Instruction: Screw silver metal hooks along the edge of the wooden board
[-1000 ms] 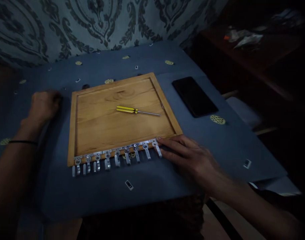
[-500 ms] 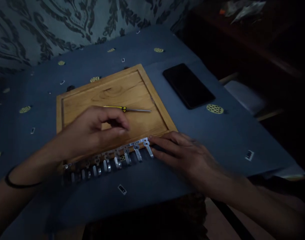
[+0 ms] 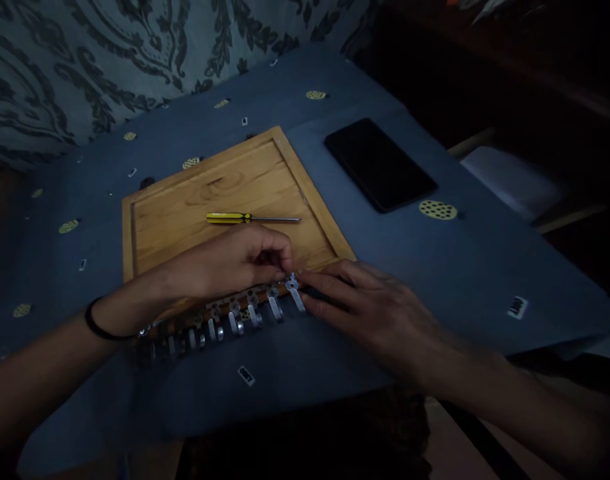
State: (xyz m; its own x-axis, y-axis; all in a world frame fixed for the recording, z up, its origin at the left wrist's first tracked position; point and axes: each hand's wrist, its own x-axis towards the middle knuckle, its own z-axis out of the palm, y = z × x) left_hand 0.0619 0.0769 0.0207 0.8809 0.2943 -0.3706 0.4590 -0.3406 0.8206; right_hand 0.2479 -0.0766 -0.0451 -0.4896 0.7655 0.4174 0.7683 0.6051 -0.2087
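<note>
A metal hook rail (image 3: 255,315), with several hooks in a row, runs along the near edge of the wooden board (image 3: 285,175). Over its right end, my left hand (image 3: 249,257) has thumb and forefinger pinched together; whatever they hold is too small or hidden to name. The fingers of my right hand (image 3: 369,303) press on that same end of the rail from the right, closed about it. On the board, beyond my left hand, lies a screwdriver (image 3: 229,218) with a yellow and black handle, its shaft towards the right.
A black phone (image 3: 379,163) lies on the blue patterned tablecloth (image 3: 305,360) to the right of the board. Patterned wallpaper (image 3: 159,53) rises behind the table. A small dark item (image 3: 147,182) sits by the board's far left edge.
My left hand has moved right along the rail to its right end, fingers pinched. The screwdriver's handle is now uncovered. My right hand has stayed at the rail's end.
</note>
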